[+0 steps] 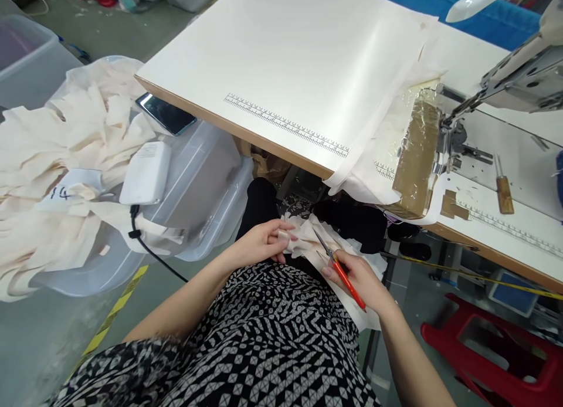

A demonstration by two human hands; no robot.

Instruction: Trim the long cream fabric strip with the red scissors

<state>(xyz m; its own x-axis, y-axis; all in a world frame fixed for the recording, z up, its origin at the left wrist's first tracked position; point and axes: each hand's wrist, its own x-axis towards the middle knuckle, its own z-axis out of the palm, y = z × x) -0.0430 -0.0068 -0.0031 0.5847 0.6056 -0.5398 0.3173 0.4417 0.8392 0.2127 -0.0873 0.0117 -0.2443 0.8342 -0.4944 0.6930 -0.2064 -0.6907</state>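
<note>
Cream fabric [314,240] lies bunched across my lap below the table edge. My left hand [266,241] is closed on an edge of it, with a small pale piece between thumb and fingers. In my right hand [357,275] is a pair of red-handled scissors [347,284], the dark blades pointing up and left over the fabric. The blades look parted. Part of the fabric and the fingers beneath the scissors are hidden.
Ahead stands a white table [281,61] with printed rulers and a sewing machine [523,73] at right. A wooden-handled awl [502,187] lies beside it. At left, a plastic bin [197,184] holds cream fabric pieces, a white power bank [146,172] and a phone [166,112]. A red stool [488,348] is lower right.
</note>
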